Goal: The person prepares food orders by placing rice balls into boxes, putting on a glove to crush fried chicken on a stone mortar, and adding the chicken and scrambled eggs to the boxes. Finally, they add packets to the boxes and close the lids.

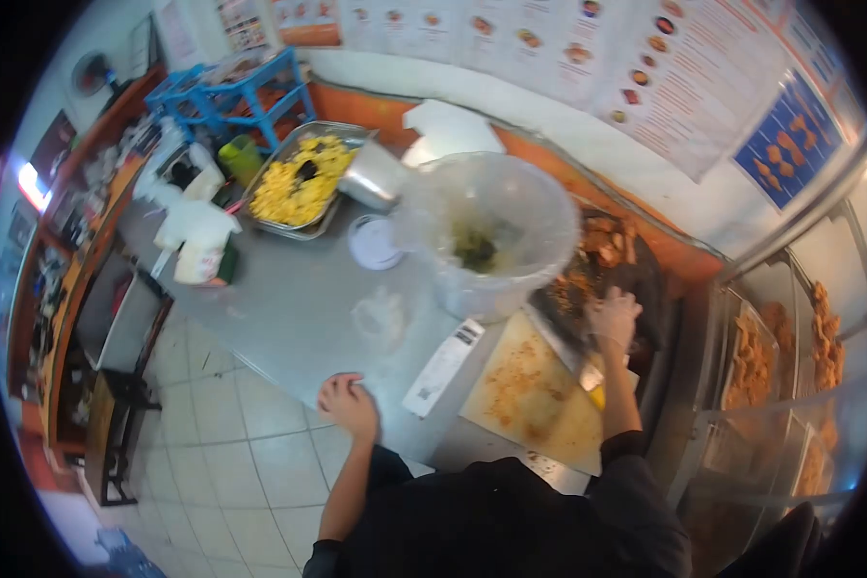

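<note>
My left hand (pixel 348 405) rests at the front edge of the grey metal table (pixel 289 313), its fingers loosely curled apart and nothing visible in it. My right hand (pixel 615 318), in what looks like a clear glove, reaches over a dark tray (pixel 651 279) of browned food pieces (pixel 607 241); its fingertips are blurred against the food. Below that hand lies a cutting board (pixel 525 385) strewn with crumbs. A long white packet (pixel 443 368) lies between my hands. Left of the tray stands a large clear plastic-lined tub (pixel 539 222) with something green inside.
Farther back are a metal tray of yellow food (pixel 294 188), a metal container (pixel 374 176), a round white lid (pixel 375 242) and a blue rack (pixel 250 91). A glass case with fried food (pixel 749 366) stands at the right. A wooden stool (pixel 116 433) is at the left.
</note>
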`<state>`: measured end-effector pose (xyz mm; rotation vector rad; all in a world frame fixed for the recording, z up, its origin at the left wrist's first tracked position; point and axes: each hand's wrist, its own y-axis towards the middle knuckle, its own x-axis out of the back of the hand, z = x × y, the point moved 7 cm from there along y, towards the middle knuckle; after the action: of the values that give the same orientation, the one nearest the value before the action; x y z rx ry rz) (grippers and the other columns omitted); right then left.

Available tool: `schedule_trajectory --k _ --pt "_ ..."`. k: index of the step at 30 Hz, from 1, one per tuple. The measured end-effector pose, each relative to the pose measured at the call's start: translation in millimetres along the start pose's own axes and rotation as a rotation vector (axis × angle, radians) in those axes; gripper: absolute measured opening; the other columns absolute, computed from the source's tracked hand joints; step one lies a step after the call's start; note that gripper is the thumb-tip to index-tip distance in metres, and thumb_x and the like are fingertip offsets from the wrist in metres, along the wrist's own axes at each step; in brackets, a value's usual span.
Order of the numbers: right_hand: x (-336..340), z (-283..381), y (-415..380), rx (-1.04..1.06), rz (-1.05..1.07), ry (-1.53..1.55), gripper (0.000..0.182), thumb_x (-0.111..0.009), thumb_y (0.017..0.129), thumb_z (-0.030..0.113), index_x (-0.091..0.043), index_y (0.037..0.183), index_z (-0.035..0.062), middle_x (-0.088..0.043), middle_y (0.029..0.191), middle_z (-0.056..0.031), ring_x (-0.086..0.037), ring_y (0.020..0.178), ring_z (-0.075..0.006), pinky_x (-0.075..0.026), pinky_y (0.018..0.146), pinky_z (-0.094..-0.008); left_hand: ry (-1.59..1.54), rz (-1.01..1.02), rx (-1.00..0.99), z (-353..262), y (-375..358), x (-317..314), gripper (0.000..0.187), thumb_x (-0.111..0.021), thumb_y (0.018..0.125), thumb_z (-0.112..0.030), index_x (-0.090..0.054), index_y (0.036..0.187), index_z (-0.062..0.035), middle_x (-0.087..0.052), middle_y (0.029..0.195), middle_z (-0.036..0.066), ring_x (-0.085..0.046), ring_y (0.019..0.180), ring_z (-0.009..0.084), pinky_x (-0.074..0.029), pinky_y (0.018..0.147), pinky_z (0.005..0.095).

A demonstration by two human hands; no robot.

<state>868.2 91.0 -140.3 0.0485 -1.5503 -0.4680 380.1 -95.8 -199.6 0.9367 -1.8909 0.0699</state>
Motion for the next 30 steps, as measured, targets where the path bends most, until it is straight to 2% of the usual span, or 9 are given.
schedule_trajectory --k 4,7,8,9,15,17,21,27,30 --pt "-14.3 -14.7 5.0 0.111 -0.188 0.066 0.035 -0.069 0.069 0.019 -0.055 0.099 0.0051 -0.059 0.089 -0.0137 -0.057 0.086 -0.0346 -0.044 0.078 -0.0457 -0.167 0.051 0.082 17.7 3.5 -1.7 0.02 -0.056 0.075 -0.009 -0.065 0.085 -0.0234 -0.056 0.105 0.001 -0.045 0.113 0.0248 -0.024 0.099 0.0467" --pt "-39.3 -47.9 8.4 -0.257 -0.375 1.298 0.007 -0.063 0.077 0.007 -0.058 0.082 0.0057 -0.057 0.075 -0.0049 -0.053 0.066 -0.0182 -0.046 0.063 -0.0321 -0.622 0.156 0.149 45.8 32.3 0.8 0.022 -0.057 0.074 -0.004 -0.067 0.088 -0.0178 -0.058 0.109 0.004 -0.047 0.113 0.0258 -0.028 0.099 0.0393" --pt "-96.1 -110.9 31.8 -0.247 -0.475 1.071 0.007 -0.064 0.081 0.014 -0.06 0.081 0.0076 -0.057 0.072 -0.0024 -0.053 0.063 -0.0156 -0.046 0.062 -0.0289 -0.62 0.139 0.16 66.0 55.9 3.3 0.022 -0.057 0.074 -0.004 -0.067 0.088 -0.0178 -0.058 0.109 0.004 -0.047 0.113 0.0258 -0.028 0.099 0.0393" --pt "-91.4 -104.2 29.6 -0.634 -0.284 1.849 0.012 -0.06 0.085 0.02 -0.061 0.085 0.0082 -0.061 0.083 -0.0043 -0.058 0.076 -0.0196 -0.05 0.071 -0.0313 -0.669 0.05 0.118 86.2 87.4 13.2 0.022 -0.056 0.074 -0.002 -0.066 0.088 -0.0147 -0.059 0.107 0.005 -0.048 0.111 0.0268 -0.03 0.098 0.0388" --pt "63.8 18.6 -34.3 -0.976 -0.777 2.176 0.023 -0.064 0.082 0.025 -0.062 0.094 0.0064 -0.061 0.098 -0.0084 -0.057 0.085 -0.0207 -0.051 0.063 -0.0335 -0.463 -0.113 0.01 207.2 322.0 63.9 0.033 -0.054 0.074 0.003 -0.061 0.105 -0.0079 -0.056 0.11 0.01 -0.053 0.104 0.0283 -0.042 0.09 0.0396" --pt "103.7 98.9 -40.0 -0.839 -0.635 2.445 0.027 -0.064 0.082 0.023 -0.06 0.101 0.0053 -0.057 0.109 -0.0116 -0.053 0.096 -0.0236 -0.051 0.063 -0.0325 -0.46 0.031 -0.119 217.7 395.7 56.3 0.04 -0.058 0.073 0.0 -0.06 0.112 -0.0087 -0.056 0.113 0.011 -0.052 0.108 0.03 -0.045 0.088 0.0409" --pt "171.1 390.5 -72.3 -0.281 0.586 2.627 0.04 -0.064 0.083 0.02 -0.054 0.119 0.0056 -0.05 0.124 -0.018 -0.049 0.112 -0.0305 -0.052 0.066 -0.0296 -0.216 0.358 -0.236 223.8 460.2 9.7 0.061 -0.076 0.063 -0.018 -0.059 0.121 -0.0133 -0.059 0.109 0.014 -0.056 0.107 0.0305 -0.049 0.087 0.0382" --pt "154.0 673.2 -111.7 0.657 -0.007 1.414 0.057 -0.075 0.071 0.012 -0.047 0.12 0.0089 -0.061 0.099 -0.01 -0.062 0.088 -0.0215 -0.053 0.074 -0.033 -0.147 0.775 -0.183 227.1 473.5 -10.8 0.068 -0.077 0.059 -0.026 -0.058 0.122 -0.0121 -0.067 0.099 0.019 -0.066 0.088 0.0335 -0.052 0.081 0.04" --pt "51.0 769.3 -118.0 0.58 0.16 1.426 0.046 -0.075 0.072 0.021 -0.053 0.11 0.0084 -0.061 0.096 -0.0106 -0.062 0.089 -0.0216 -0.052 0.075 -0.0358 -0.158 0.716 -0.237 240.1 483.8 -13.4 0.076 -0.082 0.055 -0.031 -0.057 0.124 -0.0124 -0.067 0.1 0.019 -0.067 0.087 0.0329 -0.052 0.08 0.0393"
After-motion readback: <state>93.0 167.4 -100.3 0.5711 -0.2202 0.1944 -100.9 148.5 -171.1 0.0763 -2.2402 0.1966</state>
